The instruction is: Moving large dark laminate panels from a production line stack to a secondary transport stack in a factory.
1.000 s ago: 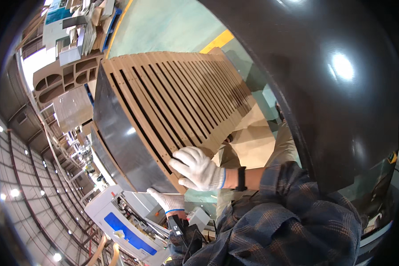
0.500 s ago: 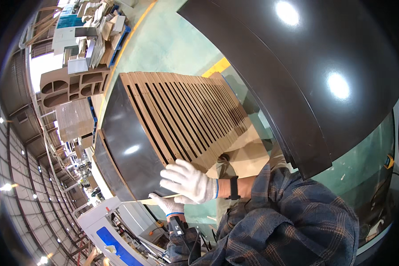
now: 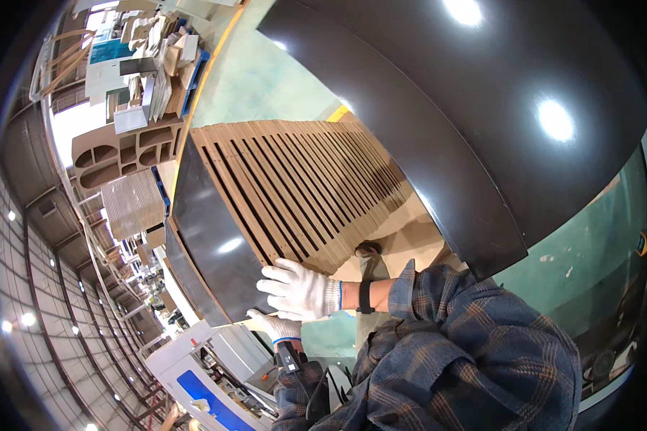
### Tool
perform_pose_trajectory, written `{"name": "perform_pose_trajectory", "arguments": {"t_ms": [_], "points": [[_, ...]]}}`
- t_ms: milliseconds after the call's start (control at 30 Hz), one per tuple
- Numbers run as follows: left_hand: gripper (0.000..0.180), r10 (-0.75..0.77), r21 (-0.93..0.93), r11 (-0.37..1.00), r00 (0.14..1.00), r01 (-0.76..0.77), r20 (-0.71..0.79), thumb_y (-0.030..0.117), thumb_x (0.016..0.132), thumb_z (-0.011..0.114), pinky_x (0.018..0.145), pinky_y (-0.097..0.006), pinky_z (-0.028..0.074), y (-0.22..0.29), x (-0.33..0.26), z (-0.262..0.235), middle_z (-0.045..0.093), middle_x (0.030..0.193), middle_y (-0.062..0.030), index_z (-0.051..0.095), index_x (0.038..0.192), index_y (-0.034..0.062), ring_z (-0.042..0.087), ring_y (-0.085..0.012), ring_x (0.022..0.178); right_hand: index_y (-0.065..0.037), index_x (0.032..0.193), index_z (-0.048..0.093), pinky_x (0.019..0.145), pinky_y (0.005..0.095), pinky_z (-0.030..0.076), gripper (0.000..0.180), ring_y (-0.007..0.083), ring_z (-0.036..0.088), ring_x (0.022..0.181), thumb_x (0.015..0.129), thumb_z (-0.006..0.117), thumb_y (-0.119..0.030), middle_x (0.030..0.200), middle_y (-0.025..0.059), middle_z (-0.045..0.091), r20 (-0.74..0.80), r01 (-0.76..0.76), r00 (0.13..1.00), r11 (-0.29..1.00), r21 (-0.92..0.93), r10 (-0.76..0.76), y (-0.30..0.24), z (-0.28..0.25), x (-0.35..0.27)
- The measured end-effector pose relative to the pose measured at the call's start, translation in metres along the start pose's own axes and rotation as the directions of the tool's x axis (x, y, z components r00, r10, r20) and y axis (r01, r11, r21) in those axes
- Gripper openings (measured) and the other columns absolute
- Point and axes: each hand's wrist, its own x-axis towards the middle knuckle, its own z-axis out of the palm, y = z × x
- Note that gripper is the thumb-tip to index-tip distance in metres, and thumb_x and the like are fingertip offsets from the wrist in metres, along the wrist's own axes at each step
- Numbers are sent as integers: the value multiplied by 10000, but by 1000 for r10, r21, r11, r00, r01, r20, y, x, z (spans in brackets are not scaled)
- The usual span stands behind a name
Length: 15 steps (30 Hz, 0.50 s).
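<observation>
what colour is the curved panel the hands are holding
Glossy dark brown, nearly black, on the curved panel; its slatted side is light wood. Head view shows it best.
</observation>
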Motion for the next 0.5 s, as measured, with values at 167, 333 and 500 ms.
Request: {"name": "perform_pose_trajectory", "arguments": {"t_ms": [167, 333, 500], "points": [[1104, 48, 49, 997, 991, -55, 124, 953, 913, 357, 1238, -498, 399, -2, 9, -22, 443, 1673, -128, 393, 1656, 138, 458, -356, 1502, -37, 923, 705, 1137, 610, 407, 312, 409, 511, 1351, 880, 685, -346, 1289, 174, 625, -78, 51, 996, 997, 55, -46, 2, 1, -1], [1077, 14, 10, 1000, 982, -16, 189, 946, 918, 364, 1245, -508, 393, -3, 14, -22, 444, 1676, -125, 408, 1652, 159, 452, -355, 1507, -96, 918, 743, 1182, 596, 365, 305, 358, 461, 1407, 954, 648, -384, 1274, 118, 619, -45, 55, 998, 998, 9, -55, 6, -6, -4], [1062, 55, 38, 997, 977, -64, 205, 937, 923, 372, 1250, -513, 388, -3, 24, -37, 450, 1674, -119, 411, 1650, 165, 454, -353, 1508, -41, 912, 705, 1104, 616, 435, 341, 412, 542, 1318, 860, 657, -374, 1256, 176, 634, -107, 101, 990, 993, 54, -95, 6, -4, -2]]}}
